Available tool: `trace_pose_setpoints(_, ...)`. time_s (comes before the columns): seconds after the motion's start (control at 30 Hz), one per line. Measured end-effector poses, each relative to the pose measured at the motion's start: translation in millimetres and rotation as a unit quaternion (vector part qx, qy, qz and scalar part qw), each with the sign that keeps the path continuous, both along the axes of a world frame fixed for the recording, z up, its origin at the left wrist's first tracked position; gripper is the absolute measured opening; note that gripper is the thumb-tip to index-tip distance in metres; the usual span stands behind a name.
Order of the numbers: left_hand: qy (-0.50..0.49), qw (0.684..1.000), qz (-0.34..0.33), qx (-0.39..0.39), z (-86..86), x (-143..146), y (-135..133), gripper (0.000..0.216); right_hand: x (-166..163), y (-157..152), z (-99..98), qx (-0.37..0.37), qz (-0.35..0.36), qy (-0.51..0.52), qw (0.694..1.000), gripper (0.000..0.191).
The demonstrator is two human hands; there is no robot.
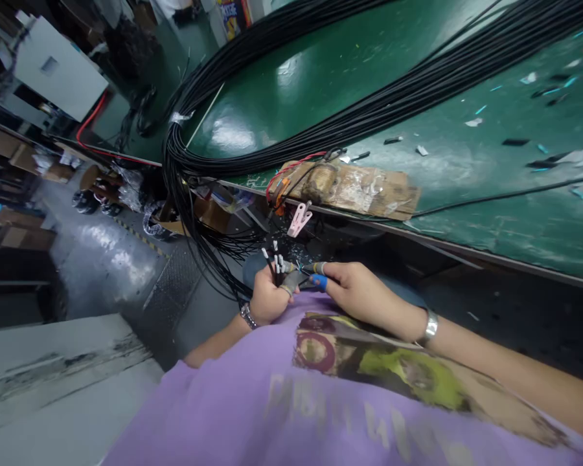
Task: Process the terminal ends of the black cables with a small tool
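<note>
Purple shirt (214, 408), lettering (296, 404) illegible — left hand (268, 299) around white-tipped cables (278, 266), right hand (362, 291) in a pinch on thin wires (300, 266).

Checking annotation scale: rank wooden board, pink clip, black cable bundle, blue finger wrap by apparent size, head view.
1. Black cable bundle
2. Wooden board
3. Pink clip
4. Blue finger wrap

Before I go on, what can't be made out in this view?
All in the head view:
Cables inside the left hand: hidden by the hand itself.
Thin wires near the right hand: too small to count.
Bundle: cut off by the top edge.
Shirt lettering: blurred.
</note>
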State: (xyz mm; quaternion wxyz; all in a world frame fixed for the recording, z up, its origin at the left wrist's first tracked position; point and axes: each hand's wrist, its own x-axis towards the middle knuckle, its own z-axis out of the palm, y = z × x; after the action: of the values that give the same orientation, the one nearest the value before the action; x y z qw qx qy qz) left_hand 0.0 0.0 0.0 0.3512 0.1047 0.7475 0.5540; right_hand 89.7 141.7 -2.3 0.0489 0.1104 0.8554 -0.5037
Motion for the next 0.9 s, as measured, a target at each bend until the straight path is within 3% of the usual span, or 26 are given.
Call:
trace_pose_setpoints(0.17,-0.011,0.998,-0.065,0.022,0.3,-8,-3,0.045,0,1,-2.3,-0.032,0.003,0.028,0.999,0.028)
trace_pose_setpoints(0.3,-0.050,0.995,-0.072,0.042,-6.1,-14,-5,0.045,1,1,-5.0,-0.032,0.009,0.034,0.999,0.027)
trace_pose_setpoints(0.43,-0.068,0.993,-0.059,0.078,-9.4,-15,-7,0.039,4,0,-3.8,0.081,0.002,0.058,0.995,0.022)
trace_pose_setpoints(0.6,-0.054,0.994,-0.060,0.078,-11.2,-13,-8,0.036,6,-3,4.2,0.254,0.016,0.095,0.962,0.018)
trace_pose_setpoints(0.9,-0.019,0.996,-0.073,0.037,-10.3,-11,-8,0.040,6,-4,6.8,0.308,0.049,0.095,0.945,0.018)
